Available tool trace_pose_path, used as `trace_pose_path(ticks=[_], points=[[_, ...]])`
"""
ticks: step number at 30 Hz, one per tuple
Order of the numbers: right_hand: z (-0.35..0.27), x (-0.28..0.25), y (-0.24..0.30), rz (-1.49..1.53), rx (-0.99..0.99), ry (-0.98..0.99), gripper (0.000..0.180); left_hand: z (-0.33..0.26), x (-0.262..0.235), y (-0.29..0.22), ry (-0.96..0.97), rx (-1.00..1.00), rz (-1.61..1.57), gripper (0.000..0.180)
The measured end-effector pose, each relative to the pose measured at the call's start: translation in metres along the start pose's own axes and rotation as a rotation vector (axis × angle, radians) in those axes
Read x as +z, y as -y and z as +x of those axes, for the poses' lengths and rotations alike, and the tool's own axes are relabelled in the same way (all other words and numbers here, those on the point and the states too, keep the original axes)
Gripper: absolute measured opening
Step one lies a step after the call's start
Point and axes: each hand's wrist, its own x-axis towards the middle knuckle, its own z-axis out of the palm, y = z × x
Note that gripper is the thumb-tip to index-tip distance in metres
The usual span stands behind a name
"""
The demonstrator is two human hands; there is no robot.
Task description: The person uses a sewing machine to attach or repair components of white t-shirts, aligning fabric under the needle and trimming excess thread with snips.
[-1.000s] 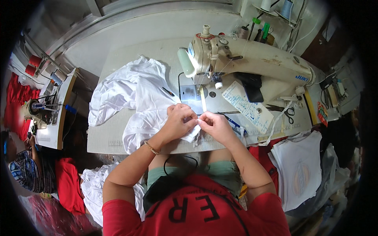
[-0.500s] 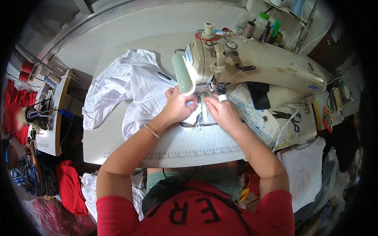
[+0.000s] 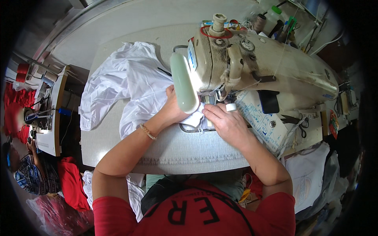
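Observation:
A white garment [image 3: 136,84] lies bunched on the left of the sewing table, its edge reaching the needle area of a cream sewing machine [image 3: 271,65]. My left hand [image 3: 170,109] is closed on the garment just left of the needle; a pale green lamp [image 3: 183,82] hides most of its fingers. Right of the needle, my right hand [image 3: 226,120] has its fingers bent and pressed together beside the presser foot. What they pinch, if anything, is hidden. A small white cap-like piece [image 3: 231,107] stands just above its knuckles.
Under the machine arm lie a black phone [image 3: 268,101], a printed sheet [image 3: 262,118] and dark scissors [image 3: 302,128]. Thread spools and bottles stand behind. Another worktable [image 3: 55,114] is at left, with a person [image 3: 33,173] beside it. White cloth [image 3: 311,177] hangs at right.
The view has shifted closer to the machine. My right hand's fingers have moved in toward the needle and lie lower over the work. My left hand's fingers are now behind the lamp.

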Motion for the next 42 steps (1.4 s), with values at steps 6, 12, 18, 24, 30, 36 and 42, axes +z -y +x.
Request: trace_pose_path(ticks=[6,12,18,24,30,36,42], points=[[0.005,-0.001,0.0,-0.063,0.001,-0.045,0.026,0.003,0.011,0.01,-0.087,0.022,-0.044,0.034],[0.006,0.001,-0.001,-0.088,0.016,-0.068,0.025,0.006,0.007,0.004,-0.03,-0.049,-0.022,0.041],[0.008,0.002,0.001,-0.063,0.042,-0.067,0.025,0.01,0.012,0.006,-0.07,-0.055,0.002,0.036],[0.008,0.003,0.003,-0.073,0.052,-0.077,0.027,0.009,0.024,0.004,-0.329,0.121,0.088,0.012],[0.003,0.01,0.0,-0.095,0.046,-0.061,0.031,0.0,0.032,-0.002,-0.404,0.113,0.105,0.018],[-0.005,0.002,0.002,-0.105,0.041,-0.068,0.032,-0.029,-0.006,-0.021,-0.143,0.45,0.188,0.032],[-0.034,-0.051,0.006,-0.051,0.186,-0.137,0.03,-0.039,-0.005,-0.015,-0.167,0.547,0.21,0.031]])
